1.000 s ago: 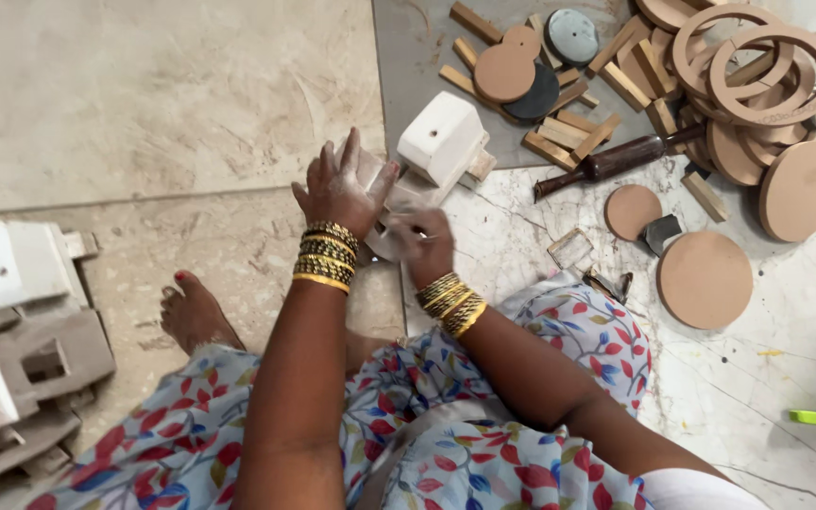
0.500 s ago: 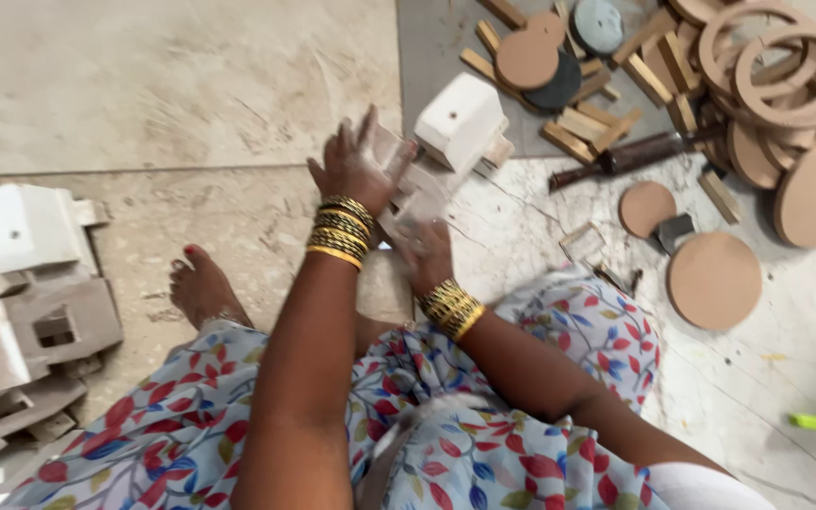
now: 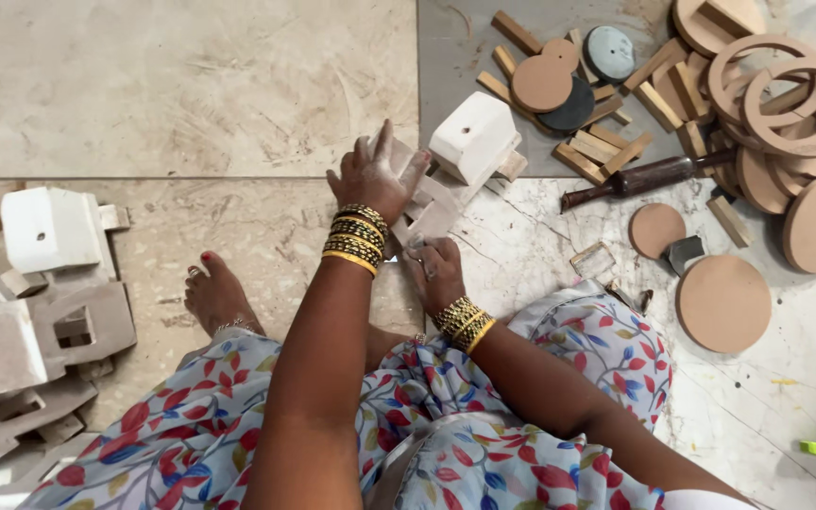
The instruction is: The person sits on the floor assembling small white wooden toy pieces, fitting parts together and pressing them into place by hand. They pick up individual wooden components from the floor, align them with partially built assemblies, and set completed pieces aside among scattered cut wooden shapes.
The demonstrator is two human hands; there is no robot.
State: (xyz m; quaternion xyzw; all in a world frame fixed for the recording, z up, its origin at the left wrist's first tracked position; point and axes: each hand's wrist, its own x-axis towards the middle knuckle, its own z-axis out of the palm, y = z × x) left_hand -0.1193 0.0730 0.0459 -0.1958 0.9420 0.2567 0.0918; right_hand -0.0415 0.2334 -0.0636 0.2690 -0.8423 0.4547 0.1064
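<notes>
My left hand (image 3: 373, 176) presses down with spread, dusty fingers on a pale wooden house-shaped piece (image 3: 427, 203) lying on the floor. My right hand (image 3: 433, 267) is closed at the near edge of the same piece; what it grips is hidden by the fingers. Both wrists wear gold and black bangles. A white-painted small wooden house (image 3: 473, 138) stands just beyond the piece, touching it.
Several white and unpainted wooden houses (image 3: 42, 283) lie at the left. Round wooden discs (image 3: 722, 302), rings (image 3: 786, 90), short wooden sticks (image 3: 606, 151) and a dark brown bottle (image 3: 649, 177) are scattered at the upper right. My bare foot (image 3: 216, 296) rests on the tiled floor.
The view has shifted a little. My left hand stays pressed on the piece while my right hand has slid slightly along its near edge.
</notes>
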